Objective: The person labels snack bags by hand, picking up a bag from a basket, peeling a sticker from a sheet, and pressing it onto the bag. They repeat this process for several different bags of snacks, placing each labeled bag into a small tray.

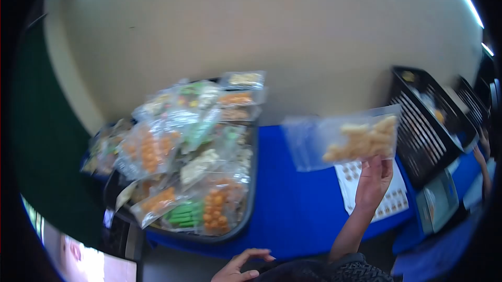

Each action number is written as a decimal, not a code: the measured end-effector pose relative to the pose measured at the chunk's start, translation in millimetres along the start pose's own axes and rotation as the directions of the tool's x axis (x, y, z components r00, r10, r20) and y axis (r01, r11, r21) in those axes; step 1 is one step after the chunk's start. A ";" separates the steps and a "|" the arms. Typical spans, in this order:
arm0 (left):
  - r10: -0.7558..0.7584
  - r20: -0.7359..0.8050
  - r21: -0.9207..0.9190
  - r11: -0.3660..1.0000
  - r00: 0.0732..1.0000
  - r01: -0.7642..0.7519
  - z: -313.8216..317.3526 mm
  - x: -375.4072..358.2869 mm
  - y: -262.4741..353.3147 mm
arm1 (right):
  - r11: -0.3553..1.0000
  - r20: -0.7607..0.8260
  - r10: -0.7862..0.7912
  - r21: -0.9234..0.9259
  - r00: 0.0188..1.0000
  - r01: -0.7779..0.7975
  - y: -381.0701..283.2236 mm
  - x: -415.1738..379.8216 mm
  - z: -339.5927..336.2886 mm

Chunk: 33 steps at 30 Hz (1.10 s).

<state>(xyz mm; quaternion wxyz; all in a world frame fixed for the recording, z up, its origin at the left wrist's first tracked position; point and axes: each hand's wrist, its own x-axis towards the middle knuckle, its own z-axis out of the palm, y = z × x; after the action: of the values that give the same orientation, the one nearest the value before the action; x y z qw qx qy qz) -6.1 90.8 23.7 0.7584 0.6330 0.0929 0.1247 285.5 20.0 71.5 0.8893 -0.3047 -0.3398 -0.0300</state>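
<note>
My right hand (372, 182) grips the lower edge of a clear plastic bag (361, 138) of pale yellow chunks, held up above the blue table. The bag's left end is slack and blurred. Below that hand lies a white sheet (348, 190) with rows of small brown round shapes, partly hidden by the hand and wrist. Down at the table's front edge is my left hand (238, 269), holding nothing, thumb and fingers apart. To its upper left, a dark grey tub (251, 193) is heaped with clear bags of orange balls (215, 209), green sticks (183, 214) and white pieces (198, 166).
A blue cloth (293, 198) covers the table, which stands against a beige wall (314, 36). On the right are a black slatted crate (423, 130) with bags inside and a grey-green bin (438, 201). Another person's arm (483, 169) shows at the far right.
</note>
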 end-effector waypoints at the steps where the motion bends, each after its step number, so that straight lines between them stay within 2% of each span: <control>1: -0.016 -0.045 -0.096 0.995 0.999 0.012 1.9 5.9 -5.1 | 0.990 -0.163 -0.014 -0.139 0.986 -0.009 -1.8 -12.7 -18.4; 2: -0.046 -0.096 -0.191 0.981 0.994 0.027 2.9 9.3 -11.0 | 0.963 -0.320 -0.049 -0.267 0.946 -0.041 -4.0 -26.6 -35.5; 3: -0.036 -0.036 -0.091 0.995 0.999 0.033 -7.4 15.7 -34.1 | 0.910 -0.420 0.054 -0.352 0.906 -0.218 -7.9 -43.2 -37.6; 4: -0.076 0.021 -0.118 0.990 0.997 0.078 -14.9 21.3 -52.1 | 0.833 -0.384 0.249 -0.384 0.889 -0.399 -15.9 -57.2 -38.5; 5: -0.102 0.042 -0.158 0.982 0.994 0.107 -20.7 26.9 -68.9 | 0.727 -0.342 0.438 -0.410 0.832 -0.551 -18.5 -75.3 -45.7; 6: -0.120 0.059 -0.195 0.972 0.991 0.130 -22.1 32.0 -80.5 | 0.677 -0.204 0.506 -0.509 0.838 -0.532 -14.2 -95.9 -58.7; 7: -0.159 0.067 -0.095 0.982 0.985 0.165 -19.9 37.7 -85.3 | 0.698 -0.159 0.511 -0.495 0.844 -0.517 -8.7 -119.0 -62.2; 8: -0.180 0.106 -0.108 0.976 0.978 0.191 -20.1 43.1 -92.6 | 0.594 -0.047 0.543 -0.684 0.839 -0.423 -15.4 -133.9 -62.1; 9: -0.269 0.134 -0.229 0.928 0.954 0.294 -21.0 48.1 -101.4 | 0.541 0.005 0.573 -0.753 0.820 -0.374 -21.4 -147.6 -57.8; 10: -0.359 0.167 -0.339 0.854 0.919 0.395 -19.2 50.9 -106.8 | 0.567 0.066 0.590 -0.744 0.805 -0.355 -24.9 -160.5 -56.5; 11: -0.381 0.185 -0.284 0.862 0.906 0.420 -14.2 54.8 -106.2 | 0.531 0.125 0.627 -0.791 0.769 -0.304 -29.3 -168.4 -58.3; 13: -0.382 0.270 -0.389 0.796 0.884 0.464 -10.6 55.5 -112.8 | 0.478 0.196 0.711 -0.839 0.675 -0.260 -37.5 -182.3 -60.2; 14: -0.396 0.278 -0.447 0.753 0.875 0.483 -7.7 55.3 -113.4 | 0.469 0.169 0.714 -0.836 0.680 -0.285 -41.7 -184.7 -61.7; 15: -0.416 0.289 -0.432 0.747 0.862 0.505 -5.9 57.4 -114.3 | 0.454 0.215 0.725 -0.863 0.654 -0.220 -45.2 -184.8 -62.6; 17: -0.264 0.390 -0.667 0.580 0.882 0.468 -3.6 67.6 -116.7 | 0.447 0.302 0.740 -0.889 0.601 -0.104 -49.6 -179.2 -69.5; 18: -0.273 0.397 -0.653 0.587 0.876 0.479 -2.6 71.8 -118.0 | 0.450 0.294 0.732 -0.886 0.614 -0.112 -49.4 -175.5 -76.0; 20: -0.446 0.249 -0.415 0.752 0.859 0.511 -0.1 82.0 -120.4 | 0.487 0.300 0.748 -0.854 0.592 -0.183 -44.2 -163.6 -91.9; 21: -0.474 0.240 -0.545 0.656 0.847 0.521 3.1 89.0 -118.3 | 0.511 0.298 0.730 -0.835 0.615 -0.202 -42.9 -148.3 -98.3; 22: -0.474 0.231 -0.543 0.661 0.849 0.517 7.4 96.2 -115.7 | 0.554 0.275 0.700 -0.792 0.659 -0.258 -35.7 -135.0 -110.3; 24: -0.432 0.118 -0.424 0.792 0.894 0.438 17.3 108.7 -112.7 | 0.516 0.153 0.659 -0.804 0.736 -0.295 -15.8 -113.0 -143.6; 26: -0.450 0.053 -0.490 0.766 0.891 0.416 25.4 122.5 -112.5 | 0.390 -0.052 0.641 -0.837 0.765 -0.383 25.1 -94.1 -195.6; 28: -0.437 -0.049 -0.439 0.817 0.898 0.374 37.3 137.2 -110.1 | 0.295 -0.145 0.546 -0.888 0.825 -0.352 77.4 -75.4 -257.0; 30: -0.461 -0.122 -0.431 0.822 0.879 0.372 46.7 149.3 -112.0 | 0.135 -0.159 0.454 -0.960 0.877 -0.244 116.1 -52.7 -297.5; 33: -0.482 -0.184 -0.459 0.813 0.857 0.358 60.7 170.5 -114.4 | -0.019 -0.210 0.394 -0.975 0.895 -0.220 149.8 -19.7 -324.4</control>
<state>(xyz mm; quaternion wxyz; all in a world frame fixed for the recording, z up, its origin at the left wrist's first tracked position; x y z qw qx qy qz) 182.4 67.1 -74.9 0.8598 0.3976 0.3146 0.0609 499.5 -43.7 -208.2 0.3980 -0.8931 -0.2064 -0.0362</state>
